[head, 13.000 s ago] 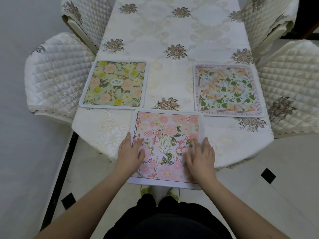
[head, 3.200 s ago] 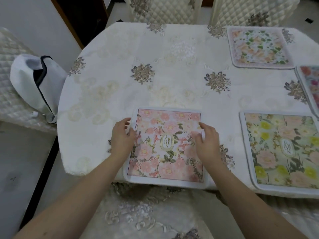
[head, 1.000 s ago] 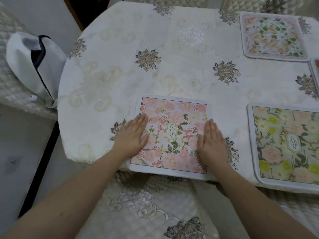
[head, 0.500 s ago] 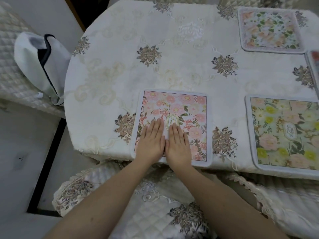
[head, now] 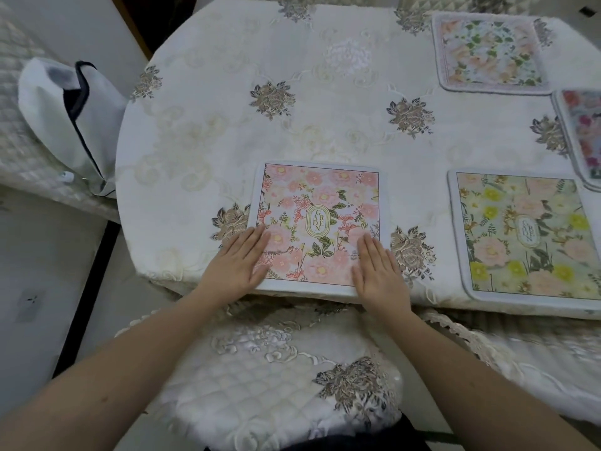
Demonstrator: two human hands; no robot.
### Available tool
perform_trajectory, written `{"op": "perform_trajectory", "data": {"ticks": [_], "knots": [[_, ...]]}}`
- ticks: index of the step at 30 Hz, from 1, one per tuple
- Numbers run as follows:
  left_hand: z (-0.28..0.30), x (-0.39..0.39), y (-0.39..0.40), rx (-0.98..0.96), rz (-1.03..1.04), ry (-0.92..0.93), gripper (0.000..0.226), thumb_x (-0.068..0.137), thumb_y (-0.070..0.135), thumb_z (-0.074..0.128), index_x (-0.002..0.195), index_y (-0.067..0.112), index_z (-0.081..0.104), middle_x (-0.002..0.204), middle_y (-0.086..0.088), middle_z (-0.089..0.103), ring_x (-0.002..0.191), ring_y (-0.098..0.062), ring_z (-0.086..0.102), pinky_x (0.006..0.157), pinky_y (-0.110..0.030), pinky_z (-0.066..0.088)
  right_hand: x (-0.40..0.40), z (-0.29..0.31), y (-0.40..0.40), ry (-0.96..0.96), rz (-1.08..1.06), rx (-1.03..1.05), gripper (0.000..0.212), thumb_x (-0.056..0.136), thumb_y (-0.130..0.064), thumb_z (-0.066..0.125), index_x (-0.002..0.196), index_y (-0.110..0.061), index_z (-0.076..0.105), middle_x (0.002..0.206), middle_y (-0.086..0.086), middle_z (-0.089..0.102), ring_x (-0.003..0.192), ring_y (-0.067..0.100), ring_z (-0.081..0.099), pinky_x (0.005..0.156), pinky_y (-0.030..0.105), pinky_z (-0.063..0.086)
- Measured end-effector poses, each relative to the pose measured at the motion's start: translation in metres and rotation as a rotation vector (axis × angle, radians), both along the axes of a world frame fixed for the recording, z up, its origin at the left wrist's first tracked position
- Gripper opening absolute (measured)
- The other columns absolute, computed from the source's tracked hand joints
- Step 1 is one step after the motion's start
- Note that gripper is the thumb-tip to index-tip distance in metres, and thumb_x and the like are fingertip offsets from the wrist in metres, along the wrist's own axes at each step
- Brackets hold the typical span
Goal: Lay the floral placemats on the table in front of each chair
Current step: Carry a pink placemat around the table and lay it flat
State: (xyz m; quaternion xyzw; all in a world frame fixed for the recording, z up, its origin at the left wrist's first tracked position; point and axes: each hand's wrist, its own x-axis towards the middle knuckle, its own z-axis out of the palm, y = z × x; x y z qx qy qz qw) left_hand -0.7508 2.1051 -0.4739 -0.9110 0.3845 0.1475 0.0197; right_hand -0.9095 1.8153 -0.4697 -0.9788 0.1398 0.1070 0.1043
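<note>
A pink floral placemat (head: 320, 203) lies flat at the near edge of the table (head: 292, 109), above a quilted chair (head: 279, 385). My left hand (head: 237, 268) rests flat on its lower left corner, fingers together and extended. My right hand (head: 379, 271) presses flat on its lower right corner. A yellow-green floral placemat (head: 527, 236) lies to the right. An orange-and-green floral placemat (head: 491, 53) sits at the far right. Another pink placemat (head: 582, 135) shows partly at the right edge.
A white bag with dark trim (head: 71, 122) sits on a quilted chair (head: 19, 151) at the left. Another quilted chair (head: 527, 359) stands at the near right. A cream embroidered tablecloth covers the table. More chair backs show at the far edge.
My hands were side by side at the middle of the pink placemat half a second ago. They have slid apart to its two lower corners. The mat lies in the same place.
</note>
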Motion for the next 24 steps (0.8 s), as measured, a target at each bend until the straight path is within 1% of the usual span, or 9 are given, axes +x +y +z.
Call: {"op": "perform_trajectory", "data": {"ticks": [6,8,10,12,14,16,19,22,24], "knots": [[0.013,0.003,0.022,0.078,0.0,-0.006,0.078,0.093,0.065,-0.006,0.156,0.021,-0.007,0.163,0.004,-0.01,0.151,-0.012,-0.007,0.122,-0.035,-0.006,-0.01,0.014,-0.012,0.06,-0.032,-0.01,0.058,0.107,-0.037,0.02,0.157,-0.016,0.001,0.166,0.0,-0.001,0.152,0.014,-0.005,0.122,0.03,-0.008],[0.023,0.007,0.017,0.13,0.001,0.024,0.078,0.093,0.063,-0.001,0.157,0.019,-0.003,0.164,0.003,-0.007,0.152,-0.012,-0.004,0.123,-0.036,-0.005,-0.005,0.025,-0.011,0.125,-0.03,-0.025,0.058,0.107,-0.035,0.023,0.158,-0.013,0.008,0.167,0.005,0.005,0.154,0.019,0.004,0.123,0.035,0.002],[0.038,0.01,0.003,0.171,0.022,0.061,0.071,0.099,0.055,0.015,0.158,0.016,0.007,0.166,-0.001,0.004,0.152,-0.015,0.006,0.122,-0.037,0.001,0.004,0.042,-0.004,0.21,-0.053,-0.069,0.055,0.106,-0.034,0.028,0.155,-0.01,0.023,0.164,0.009,0.022,0.15,0.025,0.023,0.121,0.041,0.018],[0.057,0.008,-0.014,0.169,0.055,0.104,0.064,0.102,0.05,0.025,0.156,0.015,0.02,0.164,-0.005,0.018,0.15,-0.02,0.016,0.122,-0.041,0.008,0.011,0.061,0.008,0.29,-0.094,-0.108,0.046,0.105,-0.034,0.03,0.143,-0.011,0.041,0.149,0.01,0.045,0.134,0.029,0.046,0.11,0.044,0.034],[0.076,0.001,-0.026,0.116,0.069,0.098,0.061,0.102,0.048,0.03,0.153,0.015,0.028,0.16,-0.008,0.03,0.148,-0.025,0.023,0.12,-0.044,0.014,0.014,0.08,0.021,0.348,-0.111,-0.087,0.042,0.104,-0.034,0.028,0.136,-0.012,0.046,0.136,0.009,0.056,0.119,0.03,0.057,0.099,0.042,0.042],[0.094,-0.011,-0.031,0.071,0.056,0.035,0.059,0.101,0.048,0.032,0.15,0.015,0.034,0.157,-0.009,0.035,0.146,-0.026,0.027,0.118,-0.043,0.018,0.014,0.093,0.033,0.316,-0.094,-0.054,0.046,0.104,-0.036,0.028,0.143,-0.012,0.039,0.138,0.009,0.055,0.118,0.03,0.057,0.097,0.042,0.045],[0.118,-0.024,-0.03,0.006,0.059,-0.031,0.055,0.1,0.049,0.034,0.146,0.018,0.04,0.156,-0.008,0.036,0.145,-0.024,0.03,0.118,-0.042,0.018,0.01,0.111,0.047,0.214,-0.075,-0.015,0.057,0.104,-0.044,0.028,0.154,-0.016,0.023,0.151,0.005,0.045,0.132,0.027,0.048,0.102,0.042,0.04],[0.137,-0.033,-0.03,-0.086,0.054,-0.116,0.055,0.1,0.046,0.037,0.146,0.017,0.043,0.157,-0.007,0.036,0.146,-0.024,0.029,0.12,-0.044,0.015,-0.001,0.123,0.058,0.118,-0.082,-0.024,0.061,0.104,-0.049,0.025,0.156,-0.018,0.021,0.154,0.004,0.04,0.14,0.024,0.039,0.11,0.041,0.033],[0.145,-0.038,-0.036,-0.183,0.044,-0.132,0.054,0.099,0.044,0.042,0.143,0.013,0.049,0.153,-0.01,0.042,0.144,-0.028,0.034,0.119,-0.048,0.02,-0.008,0.128,0.061,0.095,-0.087,-0.057,0.063,0.103,-0.052,0.021,0.156,-0.018,0.02,0.159,0.004,0.033,0.146,0.022,0.03,0.116,0.042,0.025]]}}
